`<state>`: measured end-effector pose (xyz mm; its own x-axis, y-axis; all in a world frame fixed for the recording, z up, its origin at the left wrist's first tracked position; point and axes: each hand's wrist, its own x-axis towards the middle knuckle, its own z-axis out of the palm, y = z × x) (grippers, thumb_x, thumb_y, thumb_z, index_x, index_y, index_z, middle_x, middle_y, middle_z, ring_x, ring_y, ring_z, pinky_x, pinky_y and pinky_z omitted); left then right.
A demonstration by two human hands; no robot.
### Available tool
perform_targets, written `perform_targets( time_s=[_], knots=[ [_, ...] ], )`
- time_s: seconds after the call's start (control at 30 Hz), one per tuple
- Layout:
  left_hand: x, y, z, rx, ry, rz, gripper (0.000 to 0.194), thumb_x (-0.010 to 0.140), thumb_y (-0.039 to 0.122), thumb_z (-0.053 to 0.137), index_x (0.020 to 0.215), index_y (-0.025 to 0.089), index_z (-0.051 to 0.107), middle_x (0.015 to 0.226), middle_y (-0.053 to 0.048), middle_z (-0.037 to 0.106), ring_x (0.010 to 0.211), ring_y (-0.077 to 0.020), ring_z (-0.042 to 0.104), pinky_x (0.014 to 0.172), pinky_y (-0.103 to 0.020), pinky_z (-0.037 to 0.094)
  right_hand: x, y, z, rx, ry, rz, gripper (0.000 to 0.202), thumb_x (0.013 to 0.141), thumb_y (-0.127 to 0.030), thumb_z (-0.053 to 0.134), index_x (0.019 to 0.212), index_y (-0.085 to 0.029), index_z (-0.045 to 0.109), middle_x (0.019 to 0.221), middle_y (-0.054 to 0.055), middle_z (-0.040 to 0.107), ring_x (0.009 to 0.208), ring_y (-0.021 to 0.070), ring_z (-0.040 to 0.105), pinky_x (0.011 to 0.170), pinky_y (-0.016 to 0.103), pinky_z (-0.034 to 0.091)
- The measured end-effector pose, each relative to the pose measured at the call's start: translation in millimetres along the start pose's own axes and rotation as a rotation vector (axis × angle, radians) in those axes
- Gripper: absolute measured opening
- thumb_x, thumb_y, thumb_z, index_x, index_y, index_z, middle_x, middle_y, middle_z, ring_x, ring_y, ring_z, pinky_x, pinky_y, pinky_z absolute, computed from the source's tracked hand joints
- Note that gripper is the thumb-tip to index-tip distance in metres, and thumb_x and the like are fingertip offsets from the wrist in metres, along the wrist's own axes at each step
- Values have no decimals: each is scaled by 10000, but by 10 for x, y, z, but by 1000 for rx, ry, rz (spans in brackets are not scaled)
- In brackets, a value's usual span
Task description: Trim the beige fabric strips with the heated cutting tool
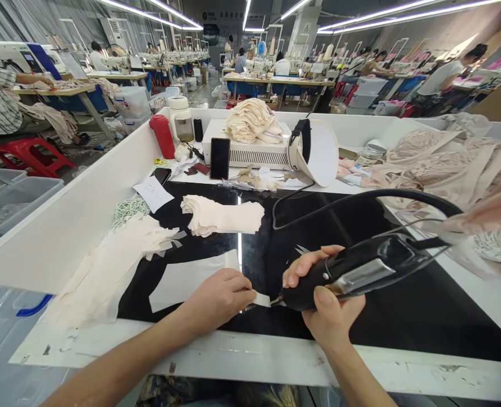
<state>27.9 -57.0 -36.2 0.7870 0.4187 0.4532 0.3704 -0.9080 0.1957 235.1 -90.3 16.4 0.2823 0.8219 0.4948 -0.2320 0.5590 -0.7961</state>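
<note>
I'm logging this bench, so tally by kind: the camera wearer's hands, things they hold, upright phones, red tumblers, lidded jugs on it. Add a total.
Hands: 2, left hand and right hand
Held things: 2, black corded tool and pale strip
Upright phone: 1
Red tumbler: 1
Lidded jug: 1
Total: 7

The left forearm [148,353] and right forearm [349,364] are bare, as are the left hand [222,295] and right hand [330,316]; dark trousers [165,391] show blotchy tan patches, partly blurred

garment workshop, long benches [284,82], probably sewing machines [118,63]
</note>
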Motion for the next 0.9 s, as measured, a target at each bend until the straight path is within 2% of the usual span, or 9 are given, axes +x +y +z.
perform_targets(
  time_s=[0.23,0.43,0.73,0.9],
  knots=[
    [-24,-58,-46,-52,-20,-31,151,1077,128,626,1022,178,757,1014,-48,748,932,-163,700,895,-300,573,-24,-40,-50,-14,28,4,403,902,-393,833,1235,-293,628,848,-23,667,639,152,648,582,322,596],
    [-11,-75,-50,-60,-39,-30,137,1068,151,657,988,180,765,1000,-36,755,912,-151,699,849,-282,567,-1,-47,-39,6,27,5,408,892,-399,852,1226,-288,647,839,-26,676,636,149,654,569,313,598],
    [-1,-61,-20,-108,-43,-61,124,1059,165,689,959,173,763,1008,-28,761,937,-164,704,884,-295,554,89,-87,77,33,81,-10,410,849,-393,889,1182,-281,679,803,-33,683,600,150,647,539,314,585],
    [8,-56,-28,-129,-64,-71,138,1064,168,679,947,171,752,1009,-42,756,939,-177,700,882,-302,541,133,-16,173,75,88,-35,375,866,-357,880,1180,-281,690,813,-37,697,601,143,659,533,302,599]
  ],
)
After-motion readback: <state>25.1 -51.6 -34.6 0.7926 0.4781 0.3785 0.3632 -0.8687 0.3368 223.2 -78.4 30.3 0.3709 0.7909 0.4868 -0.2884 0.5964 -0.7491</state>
